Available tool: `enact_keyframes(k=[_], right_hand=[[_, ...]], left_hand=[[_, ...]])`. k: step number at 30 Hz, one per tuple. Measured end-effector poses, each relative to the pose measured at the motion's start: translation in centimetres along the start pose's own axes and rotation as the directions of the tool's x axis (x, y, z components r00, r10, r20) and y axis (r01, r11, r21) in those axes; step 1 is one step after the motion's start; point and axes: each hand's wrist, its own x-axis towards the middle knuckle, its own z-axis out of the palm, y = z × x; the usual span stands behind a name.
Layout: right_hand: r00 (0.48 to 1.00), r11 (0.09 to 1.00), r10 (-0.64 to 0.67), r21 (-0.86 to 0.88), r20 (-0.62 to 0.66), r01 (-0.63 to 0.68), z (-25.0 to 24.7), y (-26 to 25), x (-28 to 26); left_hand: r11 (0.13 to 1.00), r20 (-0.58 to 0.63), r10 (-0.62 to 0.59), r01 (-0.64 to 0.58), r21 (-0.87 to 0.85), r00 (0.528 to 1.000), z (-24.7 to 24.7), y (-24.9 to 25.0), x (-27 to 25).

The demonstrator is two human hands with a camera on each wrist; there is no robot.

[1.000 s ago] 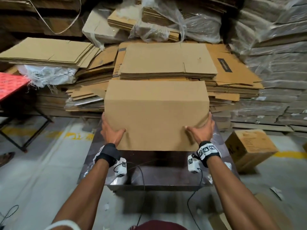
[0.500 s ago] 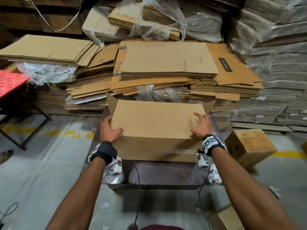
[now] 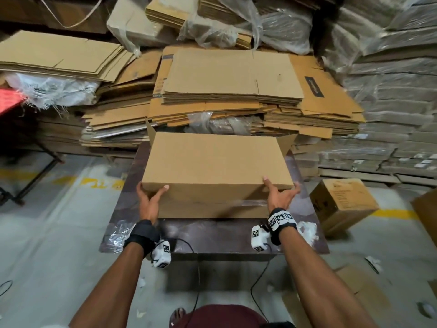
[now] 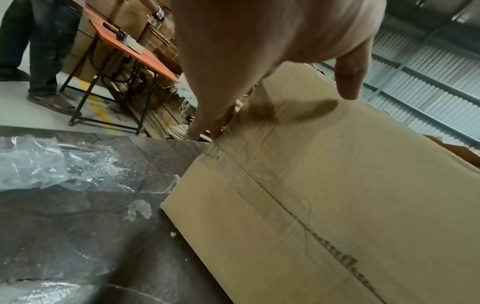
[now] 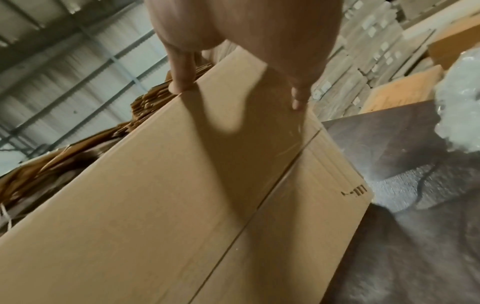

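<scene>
Corrugated carton (image 3: 212,166) sits centred on the dark table (image 3: 212,235); my left hand (image 3: 149,202) clasps its 7 o'clock corner and my right hand (image 3: 280,197) its 5 o'clock, thumbs on top, fingers seemingly down the ends, to square it.

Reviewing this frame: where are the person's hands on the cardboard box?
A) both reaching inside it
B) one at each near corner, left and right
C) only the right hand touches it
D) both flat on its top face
B: the left hand holds the near left corner of the cardboard box and the right hand holds its near right corner, with the box resting on the dark table.
</scene>
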Motion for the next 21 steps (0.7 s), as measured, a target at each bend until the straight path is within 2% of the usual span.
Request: enact_keyframes(k=[2,4,9,12,17,21], right_hand=[[0.999,0.999,0.001,0.042,0.032,-0.002,-0.1,-1.1,0.5],[0.995,0.998,-0.060,0.023,0.075,0.058,-0.1,-3.4,1.4],[0.962,0.926,-0.151,-0.307,0.225,0.218,0.9,-12.0,4.1],[0.934,0.829,-0.247,-0.442,0.259,0.343,2.0,-16.3,5.3],[0.872,0.679,-0.297,-0.555,0.390,0.480,3.4,-21.6,5.5],[0.808,0.608,-0.243,-0.565,0.536,0.558,4.7,-21.8,6.2]], left_hand=[[1.000,-0.035,0.001,0.000,0.015,0.999,0.2,0.5,0.0],[0.999,-0.060,0.047,-0.045,0.027,0.997,1.0,1.4,0.0],[0.940,-0.093,0.324,-0.309,0.148,0.941,2.9,6.3,0.0],[0.882,-0.064,0.411,-0.378,0.281,0.910,3.5,9.6,0.2],[0.764,-0.051,0.432,-0.335,0.551,0.900,4.6,14.9,-0.6],[0.699,-0.074,0.373,-0.228,0.678,0.925,4.6,16.7,-0.3]])
